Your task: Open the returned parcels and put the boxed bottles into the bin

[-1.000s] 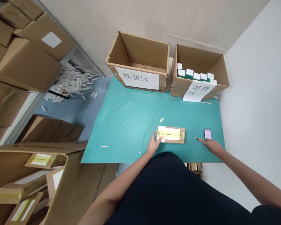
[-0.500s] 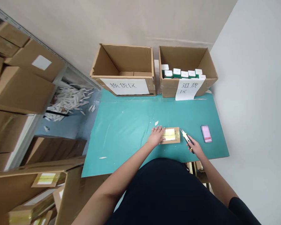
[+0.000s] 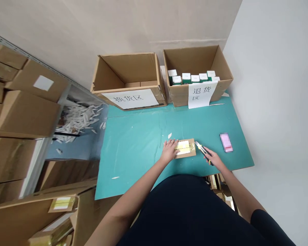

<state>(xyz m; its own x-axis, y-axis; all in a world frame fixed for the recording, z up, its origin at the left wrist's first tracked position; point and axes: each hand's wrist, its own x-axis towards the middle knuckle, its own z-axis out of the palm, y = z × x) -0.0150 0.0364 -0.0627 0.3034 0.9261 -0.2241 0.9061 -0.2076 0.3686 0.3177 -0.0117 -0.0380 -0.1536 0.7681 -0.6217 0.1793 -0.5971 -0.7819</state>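
Note:
A small cardboard box (image 3: pixel 192 152) with a white label and yellow tape lies flat near the front of the green table. My left hand (image 3: pixel 169 149) holds the box by its left end, fingers over the far corner and thumb on top. My right hand (image 3: pixel 212 158) is closed around a yellow and black utility knife (image 3: pixel 203 150). The knife points up and left, its tip beside the box's right end; whether it touches the cardboard I cannot tell.
Two open cartons stand at the back: a left carton (image 3: pixel 130 99) with a paper sign and a right carton (image 3: pixel 179 95) holding several green-and-white boxes. A blurred pink item (image 3: pixel 226 142) lies right. A large carton (image 3: pixel 86 208) with parcels stands front left, below stacked boxes (image 3: pixel 28 109).
The view has shifted slightly, tilting the scene. The knife tip has come a little closer to the box's right end. My left hand stays on the box.

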